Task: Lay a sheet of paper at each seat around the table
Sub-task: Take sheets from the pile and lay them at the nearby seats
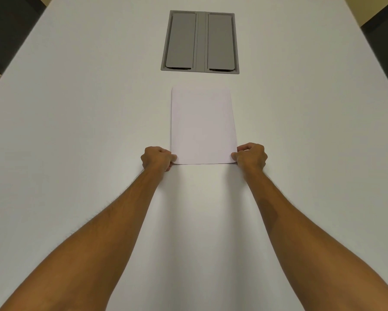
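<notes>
A white sheet of paper [203,125] lies lengthwise on the white table [87,122], in the middle of the view. It may be a thin stack; I cannot tell. My left hand [157,158] pinches its near left corner between thumb and fingers. My right hand [251,156] pinches its near right corner the same way. Both forearms stretch out over the table toward the paper. The near edge of the paper sits slightly raised, casting a thin shadow.
A grey recessed cable box [200,42] with two closed flaps sits in the tabletop just beyond the paper. Dark chair backs show past the table's left edge [6,30] and right edge [383,25].
</notes>
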### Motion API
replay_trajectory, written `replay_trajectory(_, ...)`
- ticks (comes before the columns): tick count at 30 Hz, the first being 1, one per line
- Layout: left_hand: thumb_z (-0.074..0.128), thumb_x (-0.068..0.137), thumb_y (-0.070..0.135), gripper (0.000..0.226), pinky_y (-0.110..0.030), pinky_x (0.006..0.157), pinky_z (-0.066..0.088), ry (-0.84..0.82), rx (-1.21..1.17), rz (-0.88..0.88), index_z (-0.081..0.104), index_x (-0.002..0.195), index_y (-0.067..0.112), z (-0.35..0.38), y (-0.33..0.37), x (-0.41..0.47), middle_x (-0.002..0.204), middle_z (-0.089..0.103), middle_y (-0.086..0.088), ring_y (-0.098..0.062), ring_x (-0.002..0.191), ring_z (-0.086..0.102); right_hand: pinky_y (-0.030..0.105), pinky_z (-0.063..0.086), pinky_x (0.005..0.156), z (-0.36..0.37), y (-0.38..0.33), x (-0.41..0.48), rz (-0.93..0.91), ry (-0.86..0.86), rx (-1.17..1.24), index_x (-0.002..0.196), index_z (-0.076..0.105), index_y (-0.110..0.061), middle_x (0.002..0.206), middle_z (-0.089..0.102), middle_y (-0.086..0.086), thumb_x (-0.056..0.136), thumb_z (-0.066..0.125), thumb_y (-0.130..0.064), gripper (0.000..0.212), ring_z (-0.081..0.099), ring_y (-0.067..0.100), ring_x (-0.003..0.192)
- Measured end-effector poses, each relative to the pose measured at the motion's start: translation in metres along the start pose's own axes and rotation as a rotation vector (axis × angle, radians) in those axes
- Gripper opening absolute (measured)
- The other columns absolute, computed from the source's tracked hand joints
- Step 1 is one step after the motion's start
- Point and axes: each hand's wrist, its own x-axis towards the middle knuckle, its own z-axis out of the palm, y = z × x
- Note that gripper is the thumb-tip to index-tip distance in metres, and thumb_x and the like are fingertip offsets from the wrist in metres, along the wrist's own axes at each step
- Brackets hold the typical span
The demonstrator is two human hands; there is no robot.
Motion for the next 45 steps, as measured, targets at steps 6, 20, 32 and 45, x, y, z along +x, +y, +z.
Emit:
replay_trajectory(6,0.085,0.071,0.006,0.017,-0.028,0.063,0.061,0.084,0.009,0.056,0.068,0.076,0.008,0.004,-0.003,-0.004,0.077,0.075,-0.008,-0.017,0.051,0.068,0.037,0.057,0.085,-0.002,0.001,-0.002,-0.027,0.060,-0.042,0.085,0.073,-0.013,0.076,0.065,0.003,0.073,0.080,-0.006,0.015,0.063,0.024,0.070)
replay_trajectory(20,0.077,0.081,0.010,0.009,-0.023,0.060,0.046,0.117,0.000,0.077,0.069,0.082,0.005,0.006,-0.001,-0.011,0.075,0.063,-0.003,-0.023,0.071,0.062,0.031,0.054,0.073,-0.005,0.004,-0.010,-0.091,0.082,0.033,0.085,0.073,-0.014,0.081,0.073,0.004,0.078,0.077,-0.012,0.008,0.065,0.021,0.071)
replay_trajectory(32,0.073,0.080,0.013,0.007,-0.039,0.076,0.061,0.149,0.008,0.084,0.073,0.086,0.010,-0.002,-0.006,-0.008,0.081,0.070,-0.003,-0.026,0.072,0.066,0.023,0.045,0.060,-0.005,0.011,-0.018,-0.056,0.016,0.167,0.072,0.066,-0.022,0.072,0.073,0.000,0.078,0.080,-0.013,0.017,0.061,0.000,0.046)
replay_trajectory(45,0.074,0.084,-0.005,0.021,-0.033,0.070,0.062,-0.041,-0.744,-0.102,0.061,0.096,0.006,-0.034,-0.014,-0.040,0.100,0.071,-0.017,-0.022,0.076,0.071,0.017,0.049,0.053,-0.011,0.017,-0.071,-0.056,-0.160,0.552,0.087,0.067,-0.015,0.084,0.076,0.013,0.082,0.074,0.000,0.017,0.076,0.025,0.064)
